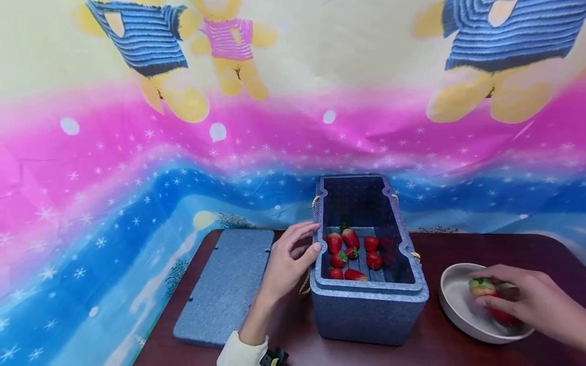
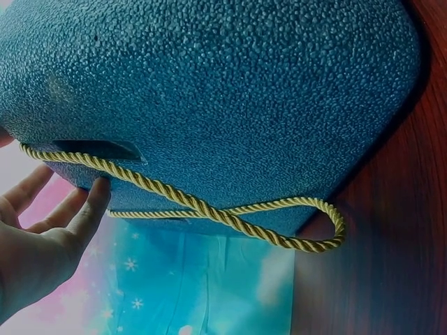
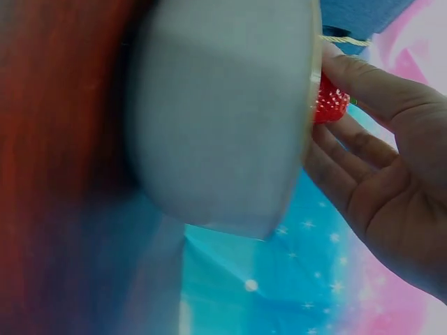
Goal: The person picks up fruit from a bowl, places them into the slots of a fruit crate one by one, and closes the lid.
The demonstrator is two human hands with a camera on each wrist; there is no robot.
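An open blue-grey foam box holds several strawberries on its ribbed floor. My left hand rests against the box's left side, fingertips and thumb at the rim. In the left wrist view its straight fingers touch the speckled wall near a twisted gold cord. To the right, my right hand pinches a strawberry with a green cap between thumb and fingers, over a shallow pale bowl. More red fruit shows beneath that hand, partly hidden by it.
The box's flat lid lies on the dark red-brown table, left of the box. Behind the table hangs a colourful cloth with bears and snowflakes. Gold cord also shows on the box's right side.
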